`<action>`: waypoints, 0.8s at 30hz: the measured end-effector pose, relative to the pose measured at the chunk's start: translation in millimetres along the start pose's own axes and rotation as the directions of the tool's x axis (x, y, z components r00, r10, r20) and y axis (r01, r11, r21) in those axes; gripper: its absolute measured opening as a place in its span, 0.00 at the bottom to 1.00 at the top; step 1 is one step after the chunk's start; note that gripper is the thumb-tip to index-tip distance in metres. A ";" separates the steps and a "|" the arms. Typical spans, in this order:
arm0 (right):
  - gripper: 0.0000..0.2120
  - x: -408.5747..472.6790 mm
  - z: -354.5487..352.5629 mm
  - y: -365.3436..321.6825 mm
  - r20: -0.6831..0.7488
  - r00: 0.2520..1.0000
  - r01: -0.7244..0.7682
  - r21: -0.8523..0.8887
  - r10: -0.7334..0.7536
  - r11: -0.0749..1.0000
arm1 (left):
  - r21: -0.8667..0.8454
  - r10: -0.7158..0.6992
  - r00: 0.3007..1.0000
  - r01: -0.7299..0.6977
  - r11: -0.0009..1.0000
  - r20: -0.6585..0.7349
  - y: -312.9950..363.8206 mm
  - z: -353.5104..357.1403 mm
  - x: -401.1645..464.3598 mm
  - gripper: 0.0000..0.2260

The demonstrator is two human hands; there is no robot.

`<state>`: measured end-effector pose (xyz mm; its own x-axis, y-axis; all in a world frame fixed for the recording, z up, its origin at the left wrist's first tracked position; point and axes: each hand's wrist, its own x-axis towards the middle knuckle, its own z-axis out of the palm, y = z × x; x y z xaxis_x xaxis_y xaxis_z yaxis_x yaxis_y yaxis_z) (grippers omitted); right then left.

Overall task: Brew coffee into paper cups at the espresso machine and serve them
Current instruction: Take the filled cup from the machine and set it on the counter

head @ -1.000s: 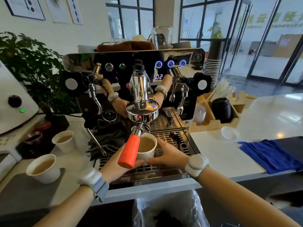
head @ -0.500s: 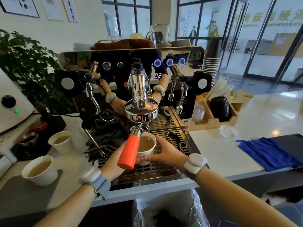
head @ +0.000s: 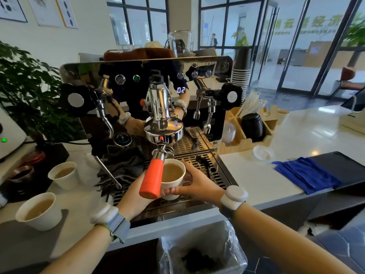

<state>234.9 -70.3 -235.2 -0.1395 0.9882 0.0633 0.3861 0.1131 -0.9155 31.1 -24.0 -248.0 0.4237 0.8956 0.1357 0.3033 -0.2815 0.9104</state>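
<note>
A white paper cup [head: 172,181] full of light-brown coffee stands on the drip tray [head: 219,175] of the chrome espresso machine [head: 221,66], just below the group head. The orange portafilter handle [head: 151,179] juts out in front of the cup's left side. My right hand [head: 197,187] grips the cup from the right, thumb across its front. My left hand [head: 134,196] reaches in from the left behind the orange handle; its fingers are hidden, and a thumb tip shows against the cup. Two more filled paper cups [head: 64,175] [head: 39,211] stand on the counter at left.
A grey cloth [head: 122,165] lies on the tray's left part beside the steam wand [head: 107,171]. A blue cloth [head: 306,175] and a plastic lid [head: 262,153] lie on the white counter at right. A wooden organiser [head: 247,144] holds black lids. A lined bin [head: 199,252] sits below.
The blue button lights on the machine's panel have gone out. Both hands stay at the cup, and my right thumb has closed further across its front. The view has shifted slightly.
</note>
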 end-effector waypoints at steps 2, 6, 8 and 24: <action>0.37 -3.6 0.7 0.2 -0.012 1.000 -0.002 0.002 0.002 1.000 | 0.012 0.044 0.999 -0.043 0.999 -0.023 -1.6 -0.1 -5.6 0.33; 0.37 -13.2 1.8 0.1 -0.044 0.999 -0.007 0.014 0.008 1.000 | -0.052 0.094 0.996 -0.094 0.994 -0.003 10.4 6.6 -13.3 0.28; 0.37 -18.8 0.5 -1.0 -0.054 0.998 -0.008 0.031 0.010 0.999 | -0.116 0.088 0.995 -0.083 0.990 0.040 16.9 9.5 -14.6 0.28; 0.30 -104.0 -96.7 17.2 -0.212 0.977 0.038 0.006 -0.035 0.999 | -0.170 0.099 0.988 -0.078 0.982 0.121 77.3 118.8 -1.1 0.29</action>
<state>344.2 -161.2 -219.1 0.0430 0.9830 0.1783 0.3747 0.1496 -0.9150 155.5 -87.6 -224.2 0.5517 0.8151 0.1768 0.1199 -0.2873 0.9503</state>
